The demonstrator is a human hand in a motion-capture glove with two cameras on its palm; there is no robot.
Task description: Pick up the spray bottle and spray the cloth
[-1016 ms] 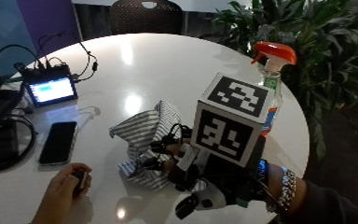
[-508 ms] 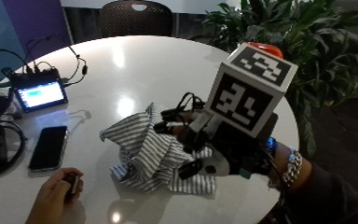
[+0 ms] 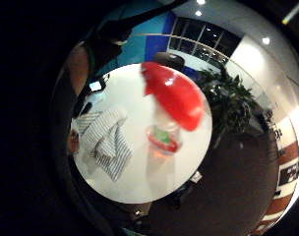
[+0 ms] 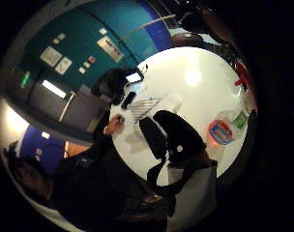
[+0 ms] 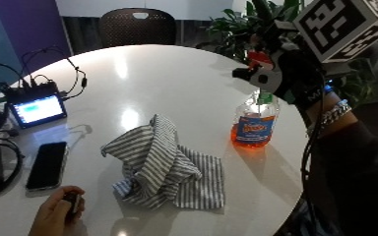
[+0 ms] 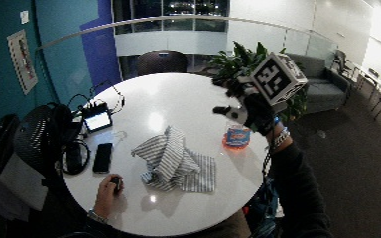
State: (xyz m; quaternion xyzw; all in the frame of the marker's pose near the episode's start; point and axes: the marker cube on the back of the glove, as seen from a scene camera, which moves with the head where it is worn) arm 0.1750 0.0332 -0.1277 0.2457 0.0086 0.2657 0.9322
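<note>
Seen from the outside view: round white table (image 5: 176, 78) filling most of the frame. Right of centre, near the table's right edge, the spray bottle (image 5: 254, 125) standing upright, clear body with orange liquid in the bottom and a blue and red label. Red spray head (image 5: 261, 58) partly hidden behind the gloved right hand (image 5: 294, 76), which sits at the upper right of the frame, right at the top of the bottle. Fingers appear curled toward the head and neck, yet whether they actually close round the bottle cannot be told from here. Bottle base down on the tabletop.

Lower centre of the frame: the striped cloth (image 5: 163, 164), grey and white, bunched up into a peak on one side and lying flat on the other. Just left of the bottle, not touching it.

At the lower left edge, the bare left hand (image 5: 58, 216) resting on the table, curled round a small dark object (image 5: 71, 201). Just above it a black phone (image 5: 46, 164) lying flat. Further up the left side, a small device with a lit screen (image 5: 38, 108), cables trailing from it.

At the top, beyond the table: a dark chair (image 5: 139, 24) and a leafy plant (image 5: 254, 24).

In the little finger side palm view: red spray head large and close to the palm, cloth lying beside the bottle on the white tabletop.
</note>
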